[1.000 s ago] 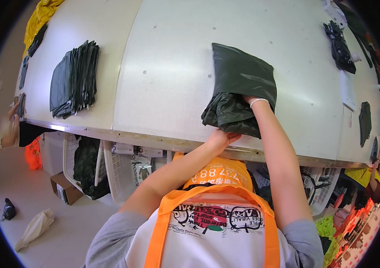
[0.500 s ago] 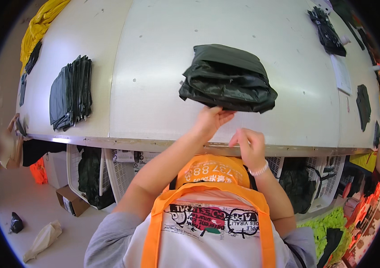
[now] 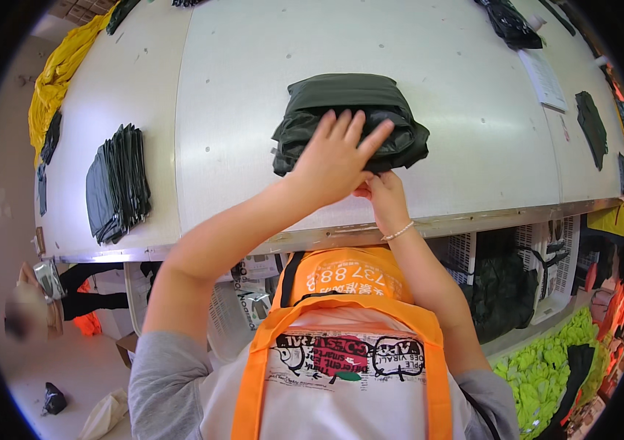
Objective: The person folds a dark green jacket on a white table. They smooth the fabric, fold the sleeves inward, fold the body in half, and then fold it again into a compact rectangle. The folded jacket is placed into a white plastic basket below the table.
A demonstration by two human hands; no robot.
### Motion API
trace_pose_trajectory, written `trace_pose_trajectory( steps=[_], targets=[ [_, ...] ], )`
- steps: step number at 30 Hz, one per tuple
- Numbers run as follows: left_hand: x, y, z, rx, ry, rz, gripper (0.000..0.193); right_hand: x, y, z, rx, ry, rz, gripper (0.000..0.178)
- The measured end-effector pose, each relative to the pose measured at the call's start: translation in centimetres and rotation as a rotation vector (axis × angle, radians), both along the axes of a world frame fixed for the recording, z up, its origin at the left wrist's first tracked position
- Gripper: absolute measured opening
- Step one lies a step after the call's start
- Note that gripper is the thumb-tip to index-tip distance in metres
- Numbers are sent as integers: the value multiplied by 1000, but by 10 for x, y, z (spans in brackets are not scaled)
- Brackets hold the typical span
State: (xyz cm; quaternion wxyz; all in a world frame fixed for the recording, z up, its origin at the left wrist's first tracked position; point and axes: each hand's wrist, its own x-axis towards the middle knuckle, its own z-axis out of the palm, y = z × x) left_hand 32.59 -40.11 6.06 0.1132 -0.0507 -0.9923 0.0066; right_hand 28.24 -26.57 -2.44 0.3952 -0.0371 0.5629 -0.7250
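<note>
The bundle lay on the table. The left hand was over it, fingers spread and released; the right hand was at its near edge, grasp indeterminable.

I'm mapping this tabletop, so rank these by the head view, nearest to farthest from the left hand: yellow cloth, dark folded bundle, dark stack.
1. Dark folded bundle: directly beneath the left hand.
2. Dark stack: off to the left on the table.
3. Yellow cloth: upper left, beyond the stack.
</note>
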Motion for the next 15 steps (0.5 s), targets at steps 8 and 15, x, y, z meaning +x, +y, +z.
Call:
trace_pose_trajectory(
  steps=[8, 15],
  targets=[
    [-40, 5, -10, -273, 131, -108, 73, -13, 15, 17, 154, 207, -9, 13],
    [-46, -3, -25, -155, 80, -202, 72, -16, 27, 13, 246, 268, -3, 14]
  ],
)
